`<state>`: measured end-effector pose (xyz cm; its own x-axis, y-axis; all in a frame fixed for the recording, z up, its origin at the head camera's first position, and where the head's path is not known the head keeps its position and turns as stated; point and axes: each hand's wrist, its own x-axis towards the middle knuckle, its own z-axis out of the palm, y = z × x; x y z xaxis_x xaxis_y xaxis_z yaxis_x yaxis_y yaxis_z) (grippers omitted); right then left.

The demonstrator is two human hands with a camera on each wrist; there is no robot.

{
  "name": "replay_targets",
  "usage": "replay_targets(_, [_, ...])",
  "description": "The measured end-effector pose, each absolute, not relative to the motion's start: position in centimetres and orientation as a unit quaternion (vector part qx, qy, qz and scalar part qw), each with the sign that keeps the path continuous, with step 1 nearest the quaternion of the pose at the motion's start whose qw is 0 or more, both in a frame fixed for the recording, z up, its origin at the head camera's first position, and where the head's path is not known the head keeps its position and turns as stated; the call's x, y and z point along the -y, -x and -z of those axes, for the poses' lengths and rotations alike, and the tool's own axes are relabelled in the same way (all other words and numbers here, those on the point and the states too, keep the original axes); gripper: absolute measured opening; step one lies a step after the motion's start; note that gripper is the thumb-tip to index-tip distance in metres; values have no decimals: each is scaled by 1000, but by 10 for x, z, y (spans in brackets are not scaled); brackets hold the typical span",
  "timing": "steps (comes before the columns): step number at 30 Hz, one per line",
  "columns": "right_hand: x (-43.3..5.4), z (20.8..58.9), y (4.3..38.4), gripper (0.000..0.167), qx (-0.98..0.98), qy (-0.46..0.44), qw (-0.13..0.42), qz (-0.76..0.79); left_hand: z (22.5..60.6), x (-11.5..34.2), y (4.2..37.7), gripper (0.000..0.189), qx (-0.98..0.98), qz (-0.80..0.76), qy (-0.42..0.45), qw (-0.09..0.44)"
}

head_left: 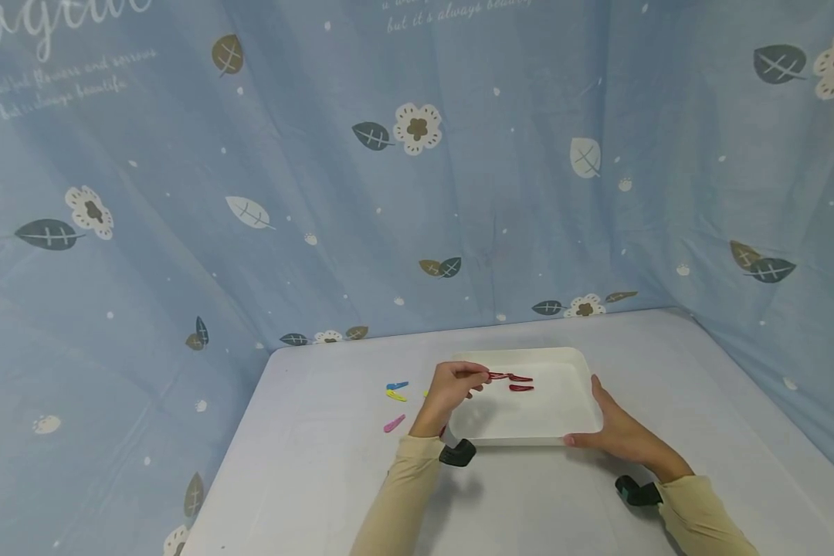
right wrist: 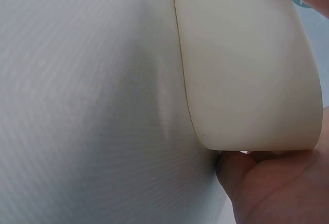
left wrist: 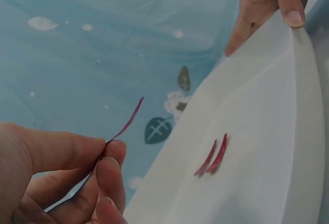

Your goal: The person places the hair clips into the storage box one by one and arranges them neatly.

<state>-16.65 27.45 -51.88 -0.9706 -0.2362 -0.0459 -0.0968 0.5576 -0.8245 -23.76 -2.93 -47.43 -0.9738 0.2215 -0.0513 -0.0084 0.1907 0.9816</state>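
My left hand (head_left: 452, 390) pinches a dark red hair clip (left wrist: 132, 118) between thumb and fingertips, above the left part of a white tray (head_left: 528, 421). Two more red hair clips (head_left: 521, 388) lie side by side on the tray floor, just right of those fingertips. At the tray's front right corner is my right hand (head_left: 625, 432); its straight fingers run along the right side and its thumb lies against the front wall. Close up, the right wrist view shows the outer tray wall (right wrist: 247, 64) with that hand around the corner.
Left of the tray, a blue hair clip (head_left: 398, 385), a yellow one (head_left: 396, 395) and a pink one (head_left: 394, 423) lie on the white table (head_left: 306, 463). A bit of yellow shows beside my left wrist. A blue patterned curtain (head_left: 500, 193) hangs behind the table and along its sides.
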Motion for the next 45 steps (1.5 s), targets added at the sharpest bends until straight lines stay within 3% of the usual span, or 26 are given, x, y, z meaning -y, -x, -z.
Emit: replay_targets(45, [-276,522,168,137,-879,95,75,462,500,0,241,12,-777,-615,-49,125])
